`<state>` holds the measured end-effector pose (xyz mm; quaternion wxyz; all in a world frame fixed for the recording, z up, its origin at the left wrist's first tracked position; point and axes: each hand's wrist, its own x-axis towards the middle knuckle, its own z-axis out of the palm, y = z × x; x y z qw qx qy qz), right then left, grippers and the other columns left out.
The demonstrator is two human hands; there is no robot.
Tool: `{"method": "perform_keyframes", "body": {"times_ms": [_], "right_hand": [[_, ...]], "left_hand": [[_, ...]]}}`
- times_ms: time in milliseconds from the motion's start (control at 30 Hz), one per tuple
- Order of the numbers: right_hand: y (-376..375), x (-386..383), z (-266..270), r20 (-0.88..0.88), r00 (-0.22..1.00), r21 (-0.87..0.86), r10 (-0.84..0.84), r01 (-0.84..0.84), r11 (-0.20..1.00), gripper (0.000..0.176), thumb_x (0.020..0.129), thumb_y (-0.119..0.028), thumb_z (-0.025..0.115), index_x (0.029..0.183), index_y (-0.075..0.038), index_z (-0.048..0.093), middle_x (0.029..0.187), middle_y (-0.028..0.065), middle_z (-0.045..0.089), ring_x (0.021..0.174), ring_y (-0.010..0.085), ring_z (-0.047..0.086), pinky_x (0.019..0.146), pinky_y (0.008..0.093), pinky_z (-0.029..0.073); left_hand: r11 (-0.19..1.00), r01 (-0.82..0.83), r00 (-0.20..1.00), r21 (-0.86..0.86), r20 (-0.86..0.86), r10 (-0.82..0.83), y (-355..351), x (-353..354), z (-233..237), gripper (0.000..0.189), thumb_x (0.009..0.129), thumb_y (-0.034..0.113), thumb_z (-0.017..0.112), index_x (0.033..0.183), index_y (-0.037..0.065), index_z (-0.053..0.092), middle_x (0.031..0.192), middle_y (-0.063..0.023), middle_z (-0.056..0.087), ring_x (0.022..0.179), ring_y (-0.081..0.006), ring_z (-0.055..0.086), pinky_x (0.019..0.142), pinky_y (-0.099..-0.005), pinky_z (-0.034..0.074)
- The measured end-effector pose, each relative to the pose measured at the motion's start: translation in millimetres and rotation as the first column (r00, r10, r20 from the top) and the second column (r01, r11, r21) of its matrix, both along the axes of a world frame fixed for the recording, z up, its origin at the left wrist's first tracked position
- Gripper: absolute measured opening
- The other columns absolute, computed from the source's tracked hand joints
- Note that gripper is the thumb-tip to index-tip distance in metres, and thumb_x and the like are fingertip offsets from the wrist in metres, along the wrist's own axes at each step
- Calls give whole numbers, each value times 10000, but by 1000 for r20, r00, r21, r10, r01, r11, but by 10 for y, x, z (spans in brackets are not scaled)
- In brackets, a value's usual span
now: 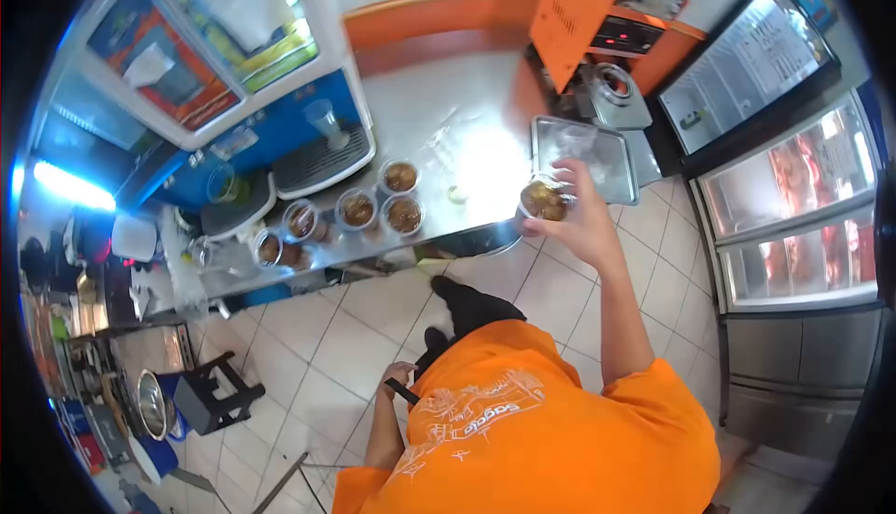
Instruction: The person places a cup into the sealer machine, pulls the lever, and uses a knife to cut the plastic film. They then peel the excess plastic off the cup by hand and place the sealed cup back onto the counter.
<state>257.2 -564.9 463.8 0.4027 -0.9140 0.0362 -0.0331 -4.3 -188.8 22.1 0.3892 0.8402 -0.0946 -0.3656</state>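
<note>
My right hand (585, 220) is closed around a clear plastic cup (544, 200) of brown drink with lighter pieces on top, above the counter's front edge. Its fingers wrap the cup's right side. To the left, several similar filled cups (357, 210) stand upright on the metal counter. My left hand (399, 376) hangs low by my waist, apart from the counter, with a dark band at its wrist. Its fingers are too small and partly hidden to read.
A metal tray (623, 198) lies at the counter's right end, before an orange machine (571, 24) with a red display. Drink dispensers with a drip tray (322, 161) stand at left. A black stool (219, 393) is on the tiled floor; glass-door fridges (793, 206) stand right.
</note>
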Motion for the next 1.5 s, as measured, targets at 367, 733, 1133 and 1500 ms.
{"method": "perform_keyframes", "body": {"times_ms": [367, 733, 1133, 1500], "right_hand": [[-2385, 957, -74, 306, 932, 57, -194, 186, 981, 762, 633, -140, 858, 1264, -71, 437, 1181, 194, 617, 1139, 319, 615, 949, 378, 488], [-2986, 2391, -441, 437, 898, 126, -48, -9, 992, 762, 616, -153, 888, 1220, -42, 437, 1145, 181, 622, 1129, 337, 600, 957, 417, 467], [-2835, 2679, -1078, 233, 972, -224, -38, 91, 970, 827, 597, -251, 892, 1298, -108, 477, 1283, 88, 605, 1292, 288, 489, 1130, 582, 168], [-2811, 2791, 1443, 710, 626, -376, 323, -52, 925, 443, 667, -43, 830, 1065, -42, 634, 1064, 135, 658, 1081, 329, 596, 920, 409, 472]], "left_hand": [[963, -232, 803, -137, -585, 110, -2310, 2137, 1309, 288, 1009, 278, 507, 1139, 71, 658, 585, 37, 487, 480, -72, 419, 442, -238, 336], [928, -110, 899, -356, -433, -60, -3877, 2572, 1473, 279, 1016, 272, 529, 1126, 57, 668, 717, 48, 544, 613, -38, 438, 537, -196, 347], [827, -298, 883, -477, -466, 49, -3487, 2994, 2053, 335, 994, 323, 566, 1134, 43, 685, 605, 43, 489, 544, -49, 419, 500, -226, 328], [782, -447, 804, -434, -579, 137, -3398, 2832, 1695, 330, 968, 370, 601, 1119, 93, 696, 960, -5, 666, 905, -97, 624, 741, -248, 511]]}}
